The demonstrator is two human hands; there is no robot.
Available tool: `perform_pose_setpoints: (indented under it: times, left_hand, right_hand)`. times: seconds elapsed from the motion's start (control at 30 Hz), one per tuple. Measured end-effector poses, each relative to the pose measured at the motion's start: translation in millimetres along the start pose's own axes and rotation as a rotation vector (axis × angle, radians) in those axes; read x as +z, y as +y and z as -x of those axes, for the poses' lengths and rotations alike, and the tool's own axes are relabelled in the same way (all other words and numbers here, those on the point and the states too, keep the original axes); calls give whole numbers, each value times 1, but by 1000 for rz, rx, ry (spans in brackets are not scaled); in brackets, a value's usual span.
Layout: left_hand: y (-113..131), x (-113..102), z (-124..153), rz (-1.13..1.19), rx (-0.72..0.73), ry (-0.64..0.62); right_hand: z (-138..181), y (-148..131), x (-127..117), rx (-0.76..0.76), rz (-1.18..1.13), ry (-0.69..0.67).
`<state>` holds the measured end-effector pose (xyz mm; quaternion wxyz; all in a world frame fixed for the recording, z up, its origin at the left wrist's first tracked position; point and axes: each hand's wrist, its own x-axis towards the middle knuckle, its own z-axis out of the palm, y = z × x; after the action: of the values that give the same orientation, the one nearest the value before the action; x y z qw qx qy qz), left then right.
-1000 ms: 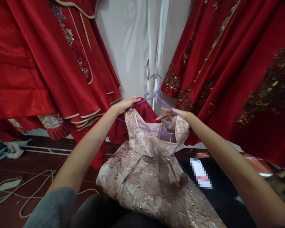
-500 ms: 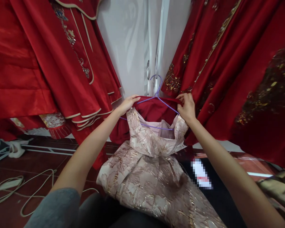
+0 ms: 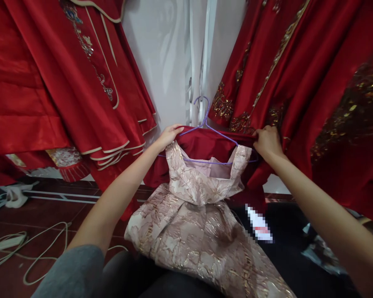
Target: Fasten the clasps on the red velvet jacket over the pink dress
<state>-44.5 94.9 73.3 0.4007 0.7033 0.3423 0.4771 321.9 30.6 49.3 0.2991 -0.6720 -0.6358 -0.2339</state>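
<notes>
A pale pink brocade dress (image 3: pixel 202 227) with gold thread lies across my lap, its wide straps over a purple hanger (image 3: pixel 220 134). The hanger's hook points up and away from me. Behind the hanger a dark red cloth (image 3: pixel 199 145) is stretched sideways between my hands. My left hand (image 3: pixel 170 135) pinches the cloth's upper edge, close beside the dress's left strap. Out past the right strap, my right hand (image 3: pixel 269 142) grips the same edge with bent fingers. The lower part of the red cloth is hidden behind the dress.
Red embroidered garments (image 3: pixel 90 82) hang at the left, and more red gowns (image 3: pixel 276 74) with gold trim at the right. White panels (image 3: pixel 161 54) stand between them. A pale cable (image 3: pixel 46 236) lies coiled on the dark red floor at the left. Something black (image 3: pixel 286 231) lies at the right.
My right hand has moved right, away from the strap, drawing the red cloth wider. The right strap now lies flatter and farther out on the hanger. My left hand has stayed in place.
</notes>
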Motion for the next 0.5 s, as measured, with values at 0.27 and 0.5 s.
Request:
perform_pose_setpoints:
  times: [0.27, 0.5]
  left_hand:
    - [23, -36, 4, -775, 285, 126]
    - [21, -70, 46, -1418, 247, 250]
  right_hand:
    - [13, -21, -43, 103, 39, 5]
    - [37, -45, -78, 71, -3, -35]
